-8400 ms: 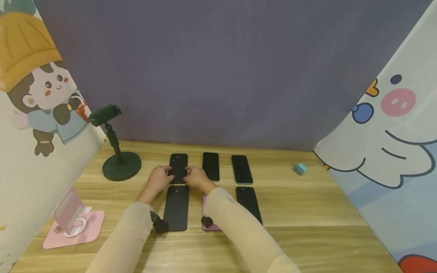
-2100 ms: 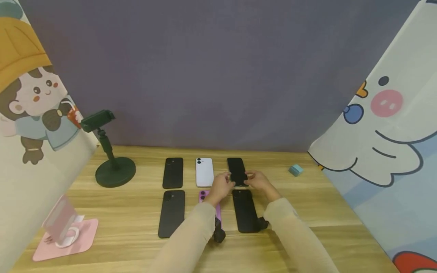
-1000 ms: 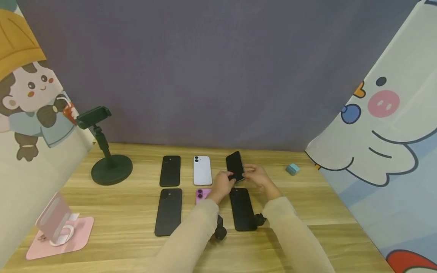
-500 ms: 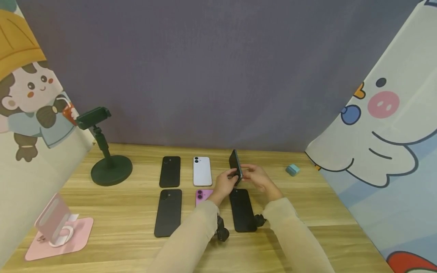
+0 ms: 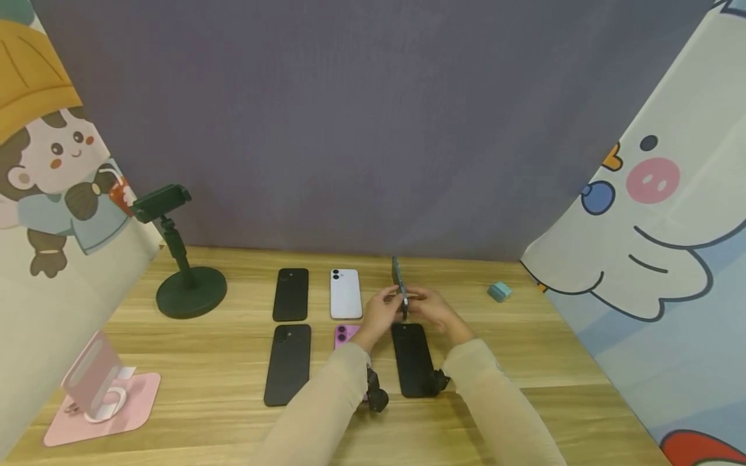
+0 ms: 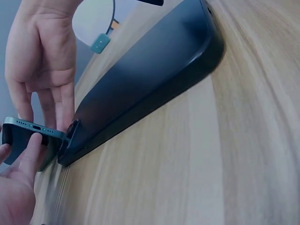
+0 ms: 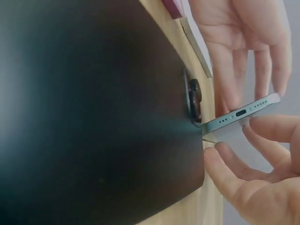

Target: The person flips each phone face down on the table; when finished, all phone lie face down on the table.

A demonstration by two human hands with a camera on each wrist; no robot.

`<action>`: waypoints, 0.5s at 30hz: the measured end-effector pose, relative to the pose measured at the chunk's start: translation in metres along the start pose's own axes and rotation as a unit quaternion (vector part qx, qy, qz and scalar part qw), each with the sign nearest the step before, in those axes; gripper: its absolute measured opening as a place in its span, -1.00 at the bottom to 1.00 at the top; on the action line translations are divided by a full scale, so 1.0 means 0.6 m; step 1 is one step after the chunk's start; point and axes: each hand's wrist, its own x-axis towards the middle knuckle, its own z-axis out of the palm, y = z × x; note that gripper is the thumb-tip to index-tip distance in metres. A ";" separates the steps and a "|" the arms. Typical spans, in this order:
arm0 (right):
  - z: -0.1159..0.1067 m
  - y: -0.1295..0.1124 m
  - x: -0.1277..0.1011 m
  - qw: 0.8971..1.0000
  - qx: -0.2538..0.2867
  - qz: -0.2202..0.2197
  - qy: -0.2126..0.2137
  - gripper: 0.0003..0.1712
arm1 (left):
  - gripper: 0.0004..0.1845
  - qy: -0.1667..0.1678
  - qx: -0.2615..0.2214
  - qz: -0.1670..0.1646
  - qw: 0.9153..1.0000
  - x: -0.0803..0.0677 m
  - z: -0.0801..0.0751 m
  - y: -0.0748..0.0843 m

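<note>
1. phone (image 5: 399, 283) in hand is the teal-edged one, lifted off the wooden table (image 5: 524, 362) and turned on edge, so from the head view i see only its thin side.
2. my left hand (image 5: 380, 310) pinches it from the left and my right hand (image 5: 428, 309) pinches it from the right; both grasp the near, lower end, with the far end pointing up and away from me.
3. its long axis runs straight away from my hands, tilted upward, and its faces look left and right. that is the relation i judge the next move turns on: which face tips down decides how it lies.
4. in the left wrist view the charging-port end (image 6: 28, 126) faces the camera, my thumb on its near edge and the other hand's fingers (image 6: 56, 101) against its far face.
5. the right wrist view shows the same port end (image 7: 241, 115) clamped between fingers from both sides, just above the table.
6. both hands are about equally close; neither is free.
7. directly below my hands, toward me, lies a black phone (image 5: 412, 359), camera bump nearest the held one's lower end.
8. left of my left hand are a white phone (image 5: 346, 293) and a pink phone (image 5: 344, 333), partly hidden by my sleeve.
9. well right of my right hand sits a small teal cube (image 5: 499, 291).
</note>
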 end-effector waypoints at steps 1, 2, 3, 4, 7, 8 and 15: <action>0.001 0.001 0.000 1.000 -0.003 0.006 -0.002 -0.42 | -0.57 0.002 0.000 0.001 1.000 0.001 -0.001 -0.001; 0.002 0.003 0.000 1.000 -0.007 0.011 0.001 -0.43 | -0.56 0.002 -0.004 0.002 1.000 0.001 -0.001 -0.002; 0.002 0.004 0.001 1.000 -0.008 0.014 0.002 -0.44 | -0.55 0.001 -0.011 0.001 1.000 0.001 -0.002 -0.002; 0.002 0.005 0.002 1.000 -0.014 0.016 0.000 -0.44 | -0.54 0.001 -0.023 0.004 1.000 0.002 -0.002 -0.003; 0.001 0.006 0.002 0.999 -0.029 0.019 -0.006 -0.46 | -0.48 -0.003 -0.043 0.011 0.999 0.005 -0.007 -0.006; 0.001 0.007 0.003 0.999 -0.029 0.020 -0.007 -0.46 | -0.47 -0.006 -0.049 0.013 0.999 0.005 -0.010 -0.006; 0.005 0.012 0.005 0.995 -0.095 0.027 0.020 -0.48 | -0.52 0.011 0.087 0.047 0.995 0.006 -0.024 -0.012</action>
